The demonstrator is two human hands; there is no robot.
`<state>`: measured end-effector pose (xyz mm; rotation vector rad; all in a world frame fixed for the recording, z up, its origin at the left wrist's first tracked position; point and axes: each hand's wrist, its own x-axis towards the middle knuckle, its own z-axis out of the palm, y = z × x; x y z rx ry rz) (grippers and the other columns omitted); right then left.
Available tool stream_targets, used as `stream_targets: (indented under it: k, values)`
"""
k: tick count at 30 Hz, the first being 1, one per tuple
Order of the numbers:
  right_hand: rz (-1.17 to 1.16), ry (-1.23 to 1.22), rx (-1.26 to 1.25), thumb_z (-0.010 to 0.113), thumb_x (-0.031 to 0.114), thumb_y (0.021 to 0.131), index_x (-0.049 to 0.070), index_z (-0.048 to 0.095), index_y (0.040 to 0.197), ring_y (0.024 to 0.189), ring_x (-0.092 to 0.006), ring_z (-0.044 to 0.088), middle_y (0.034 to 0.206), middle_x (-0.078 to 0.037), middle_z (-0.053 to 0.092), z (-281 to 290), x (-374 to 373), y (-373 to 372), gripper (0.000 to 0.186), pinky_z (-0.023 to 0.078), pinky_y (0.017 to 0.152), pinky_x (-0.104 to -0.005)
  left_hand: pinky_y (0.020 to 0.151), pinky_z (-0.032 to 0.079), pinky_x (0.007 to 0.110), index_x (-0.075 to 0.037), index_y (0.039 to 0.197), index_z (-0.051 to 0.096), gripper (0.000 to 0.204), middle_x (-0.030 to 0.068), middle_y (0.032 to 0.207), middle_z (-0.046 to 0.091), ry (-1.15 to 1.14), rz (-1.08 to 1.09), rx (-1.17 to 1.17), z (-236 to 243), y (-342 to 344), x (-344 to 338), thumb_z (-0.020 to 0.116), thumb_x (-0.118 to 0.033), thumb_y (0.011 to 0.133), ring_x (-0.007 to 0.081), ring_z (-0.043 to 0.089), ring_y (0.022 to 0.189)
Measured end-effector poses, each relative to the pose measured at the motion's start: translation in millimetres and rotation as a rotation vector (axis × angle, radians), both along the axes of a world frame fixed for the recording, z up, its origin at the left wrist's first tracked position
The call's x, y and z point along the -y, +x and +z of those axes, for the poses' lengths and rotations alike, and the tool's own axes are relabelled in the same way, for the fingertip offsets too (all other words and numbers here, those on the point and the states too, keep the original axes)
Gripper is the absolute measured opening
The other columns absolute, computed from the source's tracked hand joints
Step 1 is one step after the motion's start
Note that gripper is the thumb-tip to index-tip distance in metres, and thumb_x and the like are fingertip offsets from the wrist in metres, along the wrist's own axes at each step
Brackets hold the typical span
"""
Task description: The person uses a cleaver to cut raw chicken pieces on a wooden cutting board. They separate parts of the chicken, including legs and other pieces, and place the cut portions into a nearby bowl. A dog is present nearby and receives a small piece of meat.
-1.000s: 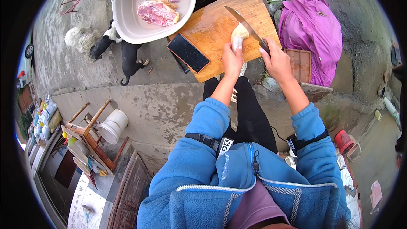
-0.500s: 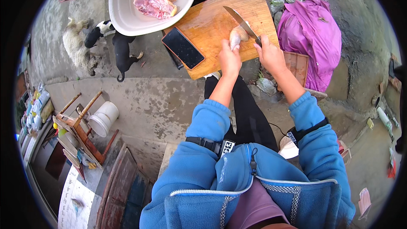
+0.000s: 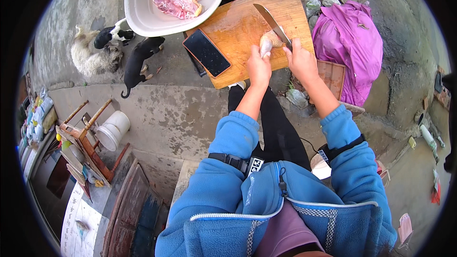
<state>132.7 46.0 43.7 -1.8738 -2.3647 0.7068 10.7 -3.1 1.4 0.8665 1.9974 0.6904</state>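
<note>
Pale raw meat piece (image 3: 267, 43) pinched in left hand (image 3: 259, 68); right hand (image 3: 301, 62) clenched on knife (image 3: 272, 23).

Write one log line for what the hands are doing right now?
left hand: holds meat piece | right hand: grips knife | on: cutting board

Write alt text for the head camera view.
Seen from above, a person in a blue fleece holds a pale piece of meat on a wooden cutting board with the left hand, the right hand gripping a knife. A phone, a basin of raw meat and dogs lie nearby.
</note>
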Motion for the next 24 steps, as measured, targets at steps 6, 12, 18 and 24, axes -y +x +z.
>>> stream_targets:
  k: [6, 12, 18, 24]
  values:
    - [-0.006, -0.074, 0.075, 0.052, 0.032, 0.090, 0.006, 0.041, 0.099, 0.059, -0.0402, 0.061, 0.065, -0.020, 0.060, -8.3, 18.1, 13.4, 0.030, 0.048, 0.051, -0.0496, 0.069, 0.045, 0.046, -0.003, 0.097, 0.047, 0.024, 0.0238, 0.083, 0.062, -0.005, 0.072, -0.002, -15.9, 1.2, -1.5, 0.063, -0.014, 0.082, 0.0421, 0.060, 0.081]
    - [-0.031, -0.001, 0.029, 0.052, 0.032, 0.090, 0.007, 0.043, 0.106, 0.064, -0.0403, 0.061, 0.073, -0.020, 0.062, -1.0, 15.4, 32.4, 0.031, 0.047, 0.053, -0.0498, 0.059, 0.046, 0.034, -0.002, 0.100, 0.043, 0.021, 0.0127, 0.081, 0.059, 0.041, 0.251, 0.387, -14.1, -12.3, 2.5, 0.057, -0.011, 0.086, 0.0224, 0.058, 0.064]
    - [-0.134, 0.075, -0.118, 0.052, 0.033, 0.090, 0.009, 0.046, 0.107, 0.068, -0.0397, 0.061, 0.078, -0.019, 0.064, 2.0, 2.3, 23.4, 0.030, 0.048, 0.056, -0.0485, 0.048, 0.048, 0.026, -0.005, 0.109, 0.035, 0.023, 0.0075, 0.080, 0.053, 0.126, 0.500, 0.841, 7.7, -7.0, -10.4, 0.048, -0.009, 0.090, 0.0125, 0.052, 0.054]
    - [-0.147, -0.035, -0.123, 0.054, 0.028, 0.090, 0.006, 0.045, 0.108, 0.072, -0.0424, 0.060, 0.078, -0.022, 0.062, 13.9, 25.8, -1.7, 0.030, 0.046, 0.059, -0.0501, 0.057, 0.054, 0.034, 0.001, 0.110, 0.035, 0.022, 0.0150, 0.086, 0.058, -0.074, 0.385, 0.758, -8.8, 13.6, 4.4, 0.044, -0.005, 0.092, 0.0221, 0.063, 0.065]
